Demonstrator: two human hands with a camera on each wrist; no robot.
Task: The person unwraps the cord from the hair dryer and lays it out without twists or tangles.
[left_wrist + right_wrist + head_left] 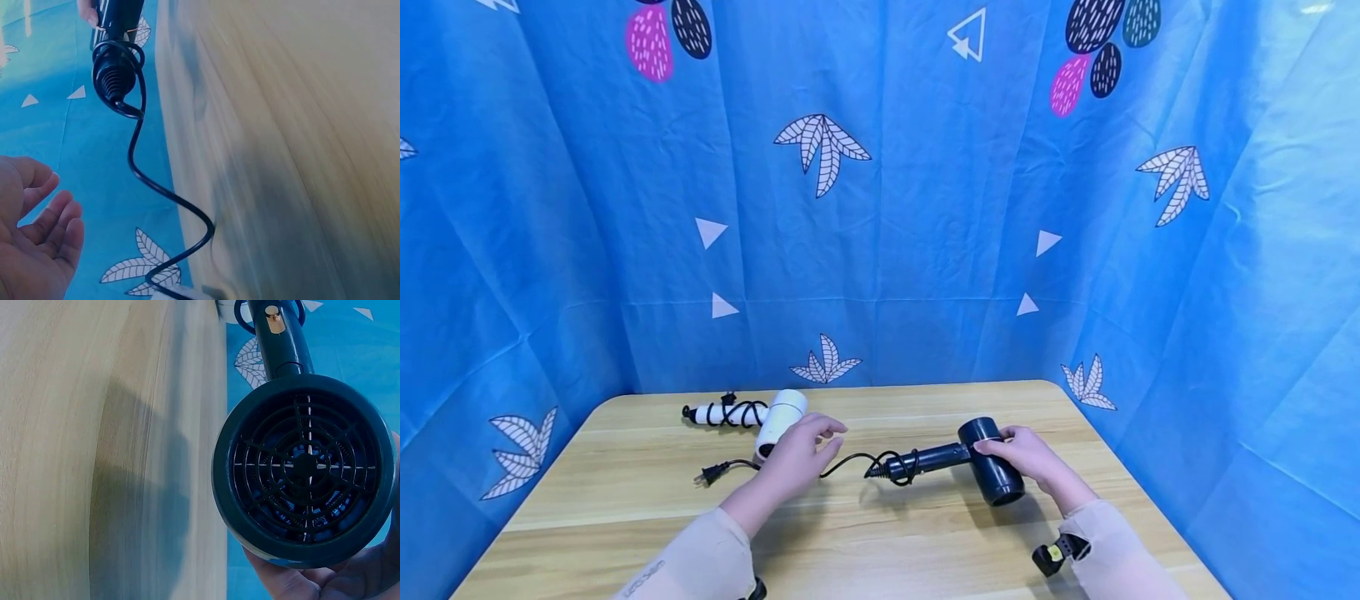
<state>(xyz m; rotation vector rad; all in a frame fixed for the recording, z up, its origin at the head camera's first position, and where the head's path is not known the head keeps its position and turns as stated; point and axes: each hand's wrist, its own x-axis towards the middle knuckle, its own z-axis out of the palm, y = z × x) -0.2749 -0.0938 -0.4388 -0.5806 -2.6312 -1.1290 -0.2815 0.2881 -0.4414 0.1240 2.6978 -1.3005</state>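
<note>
My right hand [1028, 454] grips a black hair dryer [996, 477] round its barrel. The dryer's handle points left, and its round grille [305, 465] fills much of the right wrist view. A black cord [134, 165] loops round the handle end and runs left, passing behind my left hand [802, 450] in the head view. That hand has loosely bent fingers and holds nothing. Just behind it lies a white hair dryer [787, 407], partly covered by the hand, with a dark cord wrapped round its handle. A black plug [713, 473] lies left of the left wrist.
The light wooden table [887, 550] carries both dryers. A blue patterned curtain [880, 250] hangs round its back and sides. A black wrist camera [1054, 554] sits under the right sleeve.
</note>
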